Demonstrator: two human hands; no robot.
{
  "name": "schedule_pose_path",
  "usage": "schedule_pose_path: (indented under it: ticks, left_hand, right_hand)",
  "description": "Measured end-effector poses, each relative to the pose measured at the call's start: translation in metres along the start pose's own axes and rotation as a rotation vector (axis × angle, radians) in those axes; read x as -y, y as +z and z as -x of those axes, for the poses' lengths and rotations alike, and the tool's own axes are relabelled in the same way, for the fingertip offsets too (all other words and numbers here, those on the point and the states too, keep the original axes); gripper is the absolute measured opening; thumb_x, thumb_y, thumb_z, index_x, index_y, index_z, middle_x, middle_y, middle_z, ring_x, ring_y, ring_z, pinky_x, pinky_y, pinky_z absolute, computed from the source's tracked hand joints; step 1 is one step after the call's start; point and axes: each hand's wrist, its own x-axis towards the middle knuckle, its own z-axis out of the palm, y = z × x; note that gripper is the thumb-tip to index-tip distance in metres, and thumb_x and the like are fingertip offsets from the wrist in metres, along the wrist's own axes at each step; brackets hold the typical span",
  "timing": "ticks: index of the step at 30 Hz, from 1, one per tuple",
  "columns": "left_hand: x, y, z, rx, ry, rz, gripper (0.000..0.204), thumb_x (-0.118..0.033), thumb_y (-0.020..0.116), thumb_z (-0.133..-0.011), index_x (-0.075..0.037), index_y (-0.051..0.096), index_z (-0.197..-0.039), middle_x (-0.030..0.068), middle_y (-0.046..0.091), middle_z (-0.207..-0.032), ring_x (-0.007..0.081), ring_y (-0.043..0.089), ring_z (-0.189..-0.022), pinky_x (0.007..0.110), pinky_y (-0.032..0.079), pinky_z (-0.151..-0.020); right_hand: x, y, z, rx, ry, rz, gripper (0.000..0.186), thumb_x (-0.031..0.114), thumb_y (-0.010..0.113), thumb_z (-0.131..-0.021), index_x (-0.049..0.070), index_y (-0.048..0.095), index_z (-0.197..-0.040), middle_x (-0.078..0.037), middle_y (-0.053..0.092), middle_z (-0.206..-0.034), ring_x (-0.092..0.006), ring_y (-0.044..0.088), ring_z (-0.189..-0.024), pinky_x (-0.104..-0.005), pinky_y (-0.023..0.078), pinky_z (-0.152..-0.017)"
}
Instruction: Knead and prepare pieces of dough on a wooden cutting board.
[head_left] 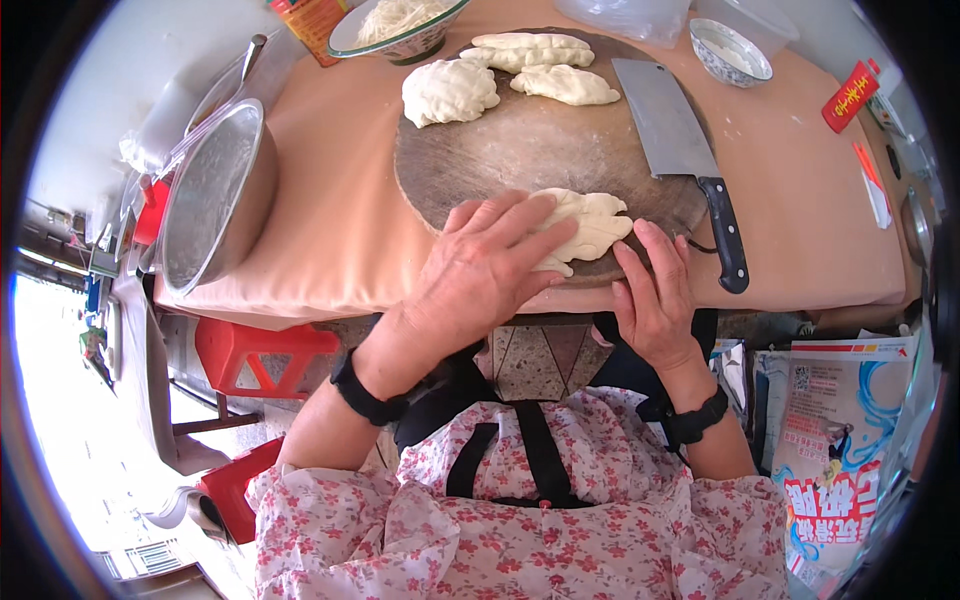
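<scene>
A flattened, lumpy piece of pale dough (595,226) lies at the near edge of a round wooden chopping board (540,145). My left hand (490,250) rests on the dough's left side, its fingers stretched out over it. At the dough's right edge is my right hand (655,295), fingers extended and touching or nearly touching it. Toward the far side of the board sit a rounded dough lump (449,93) and two longer dough pieces, one behind (527,51) and one in front (566,85). A cleaver (668,125) lies on the board's right, its black handle reaching over the tablecloth.
A large metal basin (222,195) stands at the left. Behind the board is a green-rimmed bowl (395,40) of pale shreds. A patterned bowl of white powder (731,55) and a red packet (851,96) are at the far right. Red stools (262,350) stand below left.
</scene>
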Motion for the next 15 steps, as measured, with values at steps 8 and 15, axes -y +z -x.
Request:
schedule_pose_path:
  ticks: [8, 15]
  left_hand:
    - [0.003, -0.001, 0.003, -0.14, -0.001, -0.078, 0.057, -0.033, 0.076, -0.077, -0.019, 0.059, -0.13, 0.0107, 0.054, -0.132, 0.0317, 0.049, -0.123, 0.045, 0.037, -0.103]
    - [0.021, 0.008, -0.005, -0.171, -0.062, 0.051, 0.04, -0.037, 0.073, -0.08, -0.011, 0.064, -0.109, 0.0097, 0.061, -0.113, 0.0307, 0.054, -0.11, 0.043, 0.039, -0.093]
  right_hand:
    - [0.0, -0.002, -0.002, 0.024, 0.012, 0.009, 0.033, 0.016, 0.055, -0.093, 0.003, 0.062, -0.122, -0.013, 0.055, -0.136, -0.0307, 0.05, -0.128, -0.0464, 0.029, -0.114]
    - [0.001, -0.003, -0.001, 0.029, 0.012, 0.018, 0.034, 0.016, 0.055, -0.093, 0.003, 0.061, -0.124, -0.013, 0.055, -0.136, -0.0302, 0.05, -0.129, -0.0463, 0.029, -0.115]
